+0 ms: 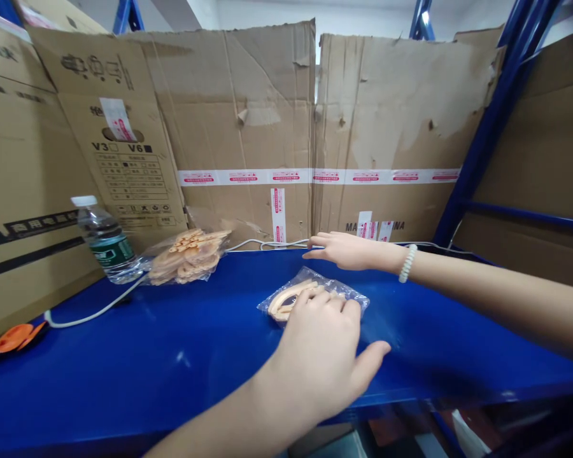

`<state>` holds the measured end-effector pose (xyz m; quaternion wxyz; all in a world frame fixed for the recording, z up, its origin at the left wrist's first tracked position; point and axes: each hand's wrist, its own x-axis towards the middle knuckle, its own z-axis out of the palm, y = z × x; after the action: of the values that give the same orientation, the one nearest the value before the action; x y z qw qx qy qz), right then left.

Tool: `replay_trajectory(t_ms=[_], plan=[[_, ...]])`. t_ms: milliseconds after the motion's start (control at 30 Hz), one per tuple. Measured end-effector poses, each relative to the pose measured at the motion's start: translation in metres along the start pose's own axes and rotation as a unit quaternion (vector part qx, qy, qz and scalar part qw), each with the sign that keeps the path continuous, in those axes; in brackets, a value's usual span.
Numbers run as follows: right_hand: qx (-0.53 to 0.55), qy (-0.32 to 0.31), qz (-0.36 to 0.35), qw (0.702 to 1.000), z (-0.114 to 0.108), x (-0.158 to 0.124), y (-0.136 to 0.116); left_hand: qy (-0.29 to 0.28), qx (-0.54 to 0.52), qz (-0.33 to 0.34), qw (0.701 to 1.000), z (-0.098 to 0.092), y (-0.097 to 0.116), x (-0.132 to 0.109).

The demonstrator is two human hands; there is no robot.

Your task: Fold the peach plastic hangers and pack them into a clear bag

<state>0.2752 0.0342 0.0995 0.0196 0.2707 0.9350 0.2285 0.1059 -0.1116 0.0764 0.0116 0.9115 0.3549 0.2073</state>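
A clear plastic bag with pale, wood-coloured curved pieces lies on the blue shelf top. My left hand rests over the right part of this bag, its fingers on the plastic and its thumb spread out to the right. What its fingertips touch under the palm is partly hidden. Behind the bag, my right hand reaches in from the right, fingers stretched to the left near the back edge. Nothing shows in it, and a beaded bracelet is on its wrist.
At the back left stand a water bottle and a bag of similar stacked pieces. A white cable and an orange-handled object lie left. Cardboard walls the back; a blue post rises right.
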Motion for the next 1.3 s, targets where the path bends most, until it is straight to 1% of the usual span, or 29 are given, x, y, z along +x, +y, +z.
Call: replay_trajectory(t_ms=[67, 133, 167, 200, 233, 300, 400, 467, 533, 600, 700, 833, 1000, 1067, 1133, 1200, 1300], plan=[[0.067, 0.048, 0.051, 0.995, -0.005, -0.015, -0.007, -0.008, -0.036, 0.04, 0.999, -0.012, -0.015, -0.006], [0.131, 0.097, 0.089, 0.983, -0.011, -0.032, -0.019, -0.043, -0.078, 0.054, 0.995, -0.018, -0.033, -0.005], [0.158, 0.116, 0.103, 0.975, -0.013, -0.041, -0.027, -0.05, -0.09, 0.06, 0.993, -0.019, -0.043, -0.002], [0.18, 0.123, 0.113, 0.969, -0.015, -0.049, -0.036, -0.049, -0.093, 0.066, 0.992, -0.018, -0.055, 0.003], [0.199, 0.127, 0.122, 0.964, -0.017, -0.057, -0.046, -0.039, -0.087, 0.068, 0.993, -0.015, -0.068, 0.01], [0.225, 0.124, 0.133, 0.957, -0.017, -0.07, -0.067, -0.042, -0.083, 0.086, 0.992, -0.005, -0.095, 0.025], [0.219, 0.103, 0.143, 0.96, -0.011, -0.084, -0.096, -0.102, -0.105, 0.087, 0.985, 0.015, -0.131, 0.043], [0.215, 0.079, 0.151, 0.962, -0.005, -0.091, -0.108, -0.129, -0.119, 0.093, 0.98, 0.027, -0.148, 0.048], [0.22, 0.051, 0.162, 0.961, 0.0, -0.096, -0.115, -0.147, -0.13, 0.093, 0.976, 0.034, -0.159, 0.047], [0.223, 0.029, 0.176, 0.958, 0.004, -0.099, -0.119, -0.159, -0.139, 0.093, 0.973, 0.037, -0.165, 0.042], [0.218, 0.016, 0.193, 0.957, 0.008, -0.101, -0.121, -0.166, -0.148, 0.092, 0.971, 0.036, -0.17, 0.034], [0.212, 0.008, 0.21, 0.954, 0.009, -0.1, -0.122, -0.165, -0.138, 0.112, 0.97, 0.028, -0.174, 0.022], [0.227, -0.013, 0.216, 0.949, 0.006, -0.104, -0.112, -0.181, -0.097, 0.129, 0.97, 0.017, -0.18, 0.005], [0.233, -0.012, 0.216, 0.948, 0.004, -0.106, -0.107, -0.166, -0.083, 0.139, 0.973, 0.019, -0.18, -0.002], [0.236, -0.01, 0.225, 0.945, 0.004, -0.107, -0.105, -0.128, -0.067, 0.136, 0.98, 0.025, -0.176, -0.008], [0.234, -0.011, 0.243, 0.941, 0.004, -0.107, -0.105, -0.091, -0.051, 0.124, 0.987, 0.033, -0.171, -0.012], [0.234, -0.023, 0.273, 0.933, 0.003, -0.106, -0.107, -0.062, -0.034, 0.115, 0.991, 0.044, -0.158, -0.013]])
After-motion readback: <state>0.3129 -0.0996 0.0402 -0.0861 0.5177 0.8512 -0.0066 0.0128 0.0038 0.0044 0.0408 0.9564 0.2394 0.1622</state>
